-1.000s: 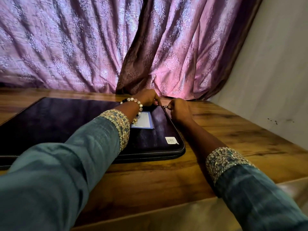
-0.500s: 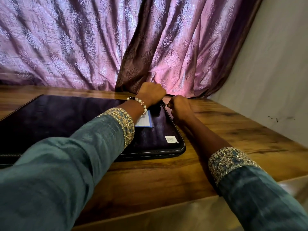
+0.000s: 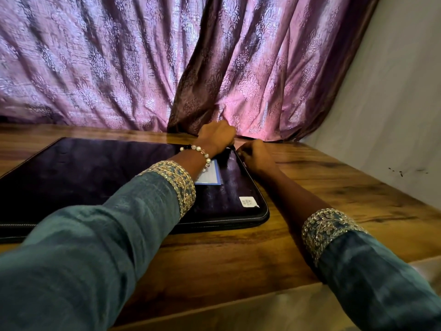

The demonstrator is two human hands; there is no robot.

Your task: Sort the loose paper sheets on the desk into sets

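A dark zip folder (image 3: 100, 173) lies flat and closed on the wooden worktop (image 3: 334, 194), so you cannot see what is inside. No loose paper sheets show. Both hands meet at its far right corner. The left hand (image 3: 216, 134) curls over the corner. The right hand (image 3: 254, 155) curls at the zip edge; what it pinches is too small to tell. A purple curtain (image 3: 143, 63) hangs behind.

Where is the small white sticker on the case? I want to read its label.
Head view: the white sticker sits on the dark case's near right corner, just right of the left sleeve cuff.
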